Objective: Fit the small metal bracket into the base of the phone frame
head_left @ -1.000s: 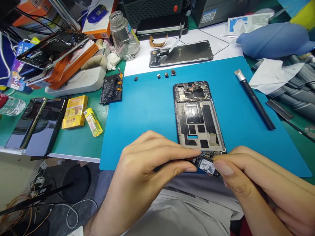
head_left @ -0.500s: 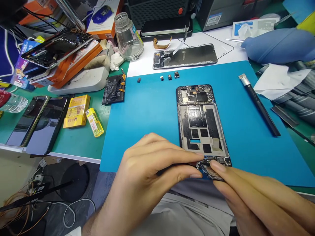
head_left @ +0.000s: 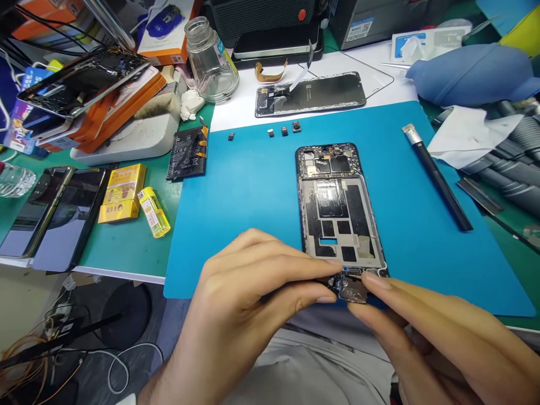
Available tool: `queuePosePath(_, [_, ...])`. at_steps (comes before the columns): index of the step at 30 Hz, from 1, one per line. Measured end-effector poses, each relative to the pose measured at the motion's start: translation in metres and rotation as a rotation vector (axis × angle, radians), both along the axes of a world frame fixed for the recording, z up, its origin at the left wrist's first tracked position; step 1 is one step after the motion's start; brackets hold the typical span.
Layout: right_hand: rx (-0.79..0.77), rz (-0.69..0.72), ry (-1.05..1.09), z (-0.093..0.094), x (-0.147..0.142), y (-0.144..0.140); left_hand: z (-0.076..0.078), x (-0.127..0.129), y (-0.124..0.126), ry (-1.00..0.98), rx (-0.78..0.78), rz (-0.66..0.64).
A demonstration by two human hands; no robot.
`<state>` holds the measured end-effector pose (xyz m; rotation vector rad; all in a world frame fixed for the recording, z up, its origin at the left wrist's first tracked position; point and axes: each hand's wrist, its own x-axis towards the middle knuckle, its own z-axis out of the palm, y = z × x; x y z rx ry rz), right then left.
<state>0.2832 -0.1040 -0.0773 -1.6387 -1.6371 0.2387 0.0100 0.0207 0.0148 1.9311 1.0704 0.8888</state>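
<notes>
A small dark phone module with a shiny grey-brown face is held over the bottom end of an opened phone. My left hand pinches the module's left end between thumb and fingers. On the other side, my right hand has its index finger at the upper right corner and its thumb at the lower edge. The phone lies back-up, its circuit board bared at the top and its battery bay vacant. Both hands cover part of its bottom edge.
On the blue mat lie several tiny camera modules and a black-handled brush. A removed battery rests at the mat's left edge. Behind are a phone screen and a glass jar. A yellow lighter lies left.
The module has turned so its shiny face shows more. My right thumb has shifted down and left along its edge, while my left hand keeps its pinch. The whole view has shifted slightly.
</notes>
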Motion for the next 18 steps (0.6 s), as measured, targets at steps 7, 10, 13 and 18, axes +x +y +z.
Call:
queuePosePath(7, [-0.007,0.086,0.03,0.002,0.019,0.001,-0.003,0.002,0.002,-0.056,0.02,-0.013])
queuePosePath(10, [0.017,0.101,0.007,0.014,0.003,0.011,-0.006,0.003,0.003,-0.073,0.022,-0.012])
queuePosePath(13, [0.058,0.098,-0.013,0.027,-0.021,0.024,-0.007,0.002,0.004,-0.092,0.022,-0.009])
queuePosePath(18, [0.078,0.141,-0.033,0.039,-0.037,0.037,-0.007,0.001,0.004,-0.104,0.038,-0.002])
